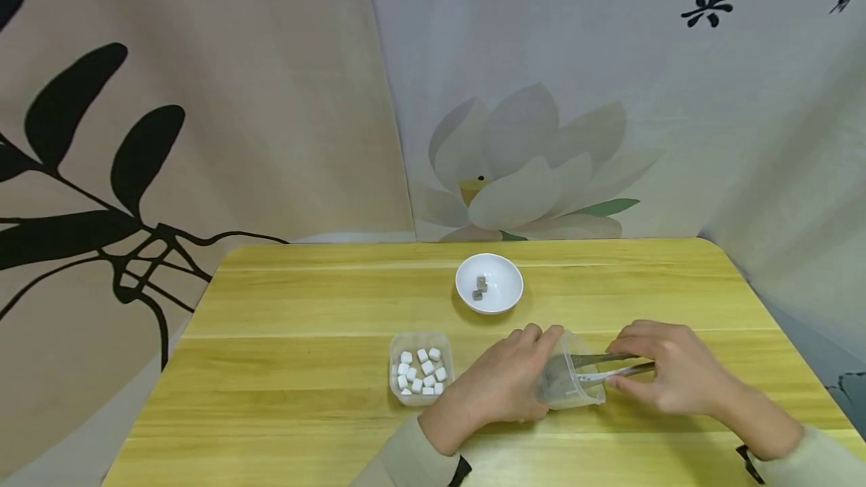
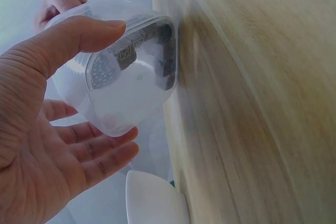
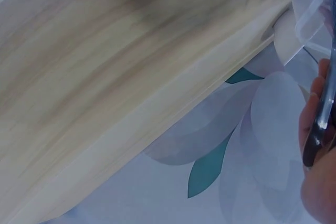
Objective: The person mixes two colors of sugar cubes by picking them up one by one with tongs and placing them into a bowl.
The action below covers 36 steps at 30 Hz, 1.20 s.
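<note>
A cloth with a big pale flower [image 1: 534, 141] hangs behind a yellow wooden table [image 1: 291, 367]. At the lower middle right of the head view, a clear plastic tub [image 1: 585, 391] lies tipped, its mouth facing the right of the frame. The left hand [image 1: 504, 378] holds it round the bottom end, thumb on one side and fingers on the other. Dark lumps [image 2: 167, 64] show through its base in the left wrist view. The right hand [image 1: 676, 370] pinches metal tongs [image 1: 612, 357]; their two arms stand apart and reach into the tub, but I cannot tell if the tips hold anything. The tub looks light, thin and a bit bendy, so a soft hold near its bottom should do; a hard squeeze could dent it, and smooth sides may slip. The tongs look stiff and best held at the middle. Near the centre, a white bowl [image 1: 510, 291] has a few grey cubes [image 1: 482, 287] in it, and it might chip if bumped. A square tub [image 1: 419, 339] of white cubes [image 1: 428, 368] sits close by the left wrist, so that side is tight. More room seems to lie at the right, before the table's slanting edge.
</note>
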Tool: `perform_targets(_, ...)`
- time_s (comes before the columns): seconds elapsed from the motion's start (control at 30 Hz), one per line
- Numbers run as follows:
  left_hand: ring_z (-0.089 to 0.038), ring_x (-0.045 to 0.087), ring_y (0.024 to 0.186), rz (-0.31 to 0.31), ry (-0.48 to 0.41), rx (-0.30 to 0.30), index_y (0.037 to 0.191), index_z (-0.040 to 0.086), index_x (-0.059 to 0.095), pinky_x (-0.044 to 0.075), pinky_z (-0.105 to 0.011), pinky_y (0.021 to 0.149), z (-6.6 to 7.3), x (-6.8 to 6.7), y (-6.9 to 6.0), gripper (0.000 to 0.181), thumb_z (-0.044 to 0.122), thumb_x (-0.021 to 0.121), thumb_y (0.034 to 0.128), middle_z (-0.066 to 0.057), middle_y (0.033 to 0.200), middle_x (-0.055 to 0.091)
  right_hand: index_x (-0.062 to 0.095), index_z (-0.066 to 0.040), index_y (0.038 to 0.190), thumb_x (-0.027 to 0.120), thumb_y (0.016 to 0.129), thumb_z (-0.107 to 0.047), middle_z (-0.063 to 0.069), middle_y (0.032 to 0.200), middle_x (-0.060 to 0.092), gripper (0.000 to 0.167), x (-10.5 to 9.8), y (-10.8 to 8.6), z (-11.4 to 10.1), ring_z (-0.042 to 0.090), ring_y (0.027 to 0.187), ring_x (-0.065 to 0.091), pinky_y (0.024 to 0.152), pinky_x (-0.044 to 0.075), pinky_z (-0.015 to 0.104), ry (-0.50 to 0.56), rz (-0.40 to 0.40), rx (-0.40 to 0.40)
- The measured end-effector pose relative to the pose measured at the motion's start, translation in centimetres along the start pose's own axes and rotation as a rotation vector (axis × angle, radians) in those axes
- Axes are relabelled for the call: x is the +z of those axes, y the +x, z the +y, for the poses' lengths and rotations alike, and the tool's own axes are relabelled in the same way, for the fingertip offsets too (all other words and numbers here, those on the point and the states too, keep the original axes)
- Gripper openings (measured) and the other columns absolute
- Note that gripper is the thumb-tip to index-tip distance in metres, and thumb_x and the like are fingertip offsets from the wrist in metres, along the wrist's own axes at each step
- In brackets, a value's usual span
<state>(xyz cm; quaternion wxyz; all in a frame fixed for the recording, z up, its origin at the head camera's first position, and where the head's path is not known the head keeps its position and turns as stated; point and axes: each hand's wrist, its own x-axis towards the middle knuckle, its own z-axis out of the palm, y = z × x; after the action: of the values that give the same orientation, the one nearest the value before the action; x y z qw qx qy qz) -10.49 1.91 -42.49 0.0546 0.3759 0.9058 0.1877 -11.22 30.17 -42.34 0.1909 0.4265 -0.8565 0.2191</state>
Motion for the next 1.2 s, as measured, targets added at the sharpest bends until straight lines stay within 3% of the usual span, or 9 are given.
perform_targets(0.13,-0.010,0.053,0.098,-0.002,0.000,0.003,0.155,0.013,0.035,0.049,-0.020,0.081,0.0,0.0,0.0,0.108,0.030,0.098,0.0693,-0.002,0.120,0.056,0.077,-0.021,0.089,0.095,0.063,-0.025,-0.015,0.087,0.068,0.032,0.5,0.2,-0.2,0.003,0.072,0.061,0.058,0.048,0.019,0.016,-0.002,-0.019)
perform_targets(0.77,-0.010,0.053,0.099,0.008,0.015,0.011,0.155,0.012,0.034,0.049,-0.019,0.082,0.0,0.1,-0.1,0.109,0.032,0.098,0.0693,-0.002,0.120,0.055,0.078,-0.020,0.086,0.094,0.071,-0.030,-0.013,0.086,0.069,0.025,1.3,0.2,-0.4,0.003,0.072,0.063,0.058,0.051,0.020,-0.002,0.010,-0.033)
perform_targets(0.97,-0.010,0.053,0.098,0.006,0.014,0.007,0.155,0.012,0.035,0.049,-0.019,0.081,0.0,0.0,-0.1,0.108,0.032,0.098,0.0693,-0.001,0.119,0.055,0.077,-0.018,0.085,0.085,0.085,-0.041,-0.013,0.085,0.069,0.024,1.4,0.2,-0.4,0.000,0.070,0.060,0.055,0.047,0.016,0.000,0.015,-0.042)
perform_targets(1.2,-0.010,0.053,0.098,0.004,0.013,0.005,0.155,0.013,0.035,0.048,-0.019,0.081,0.0,0.0,-0.1,0.108,0.034,0.098,0.0697,-0.001,0.119,0.055,0.077,-0.018,0.084,0.064,0.100,-0.055,-0.013,0.085,0.069,0.043,1.3,0.0,-0.5,0.000,0.069,0.060,0.056,0.047,0.015,-0.006,0.029,-0.027)
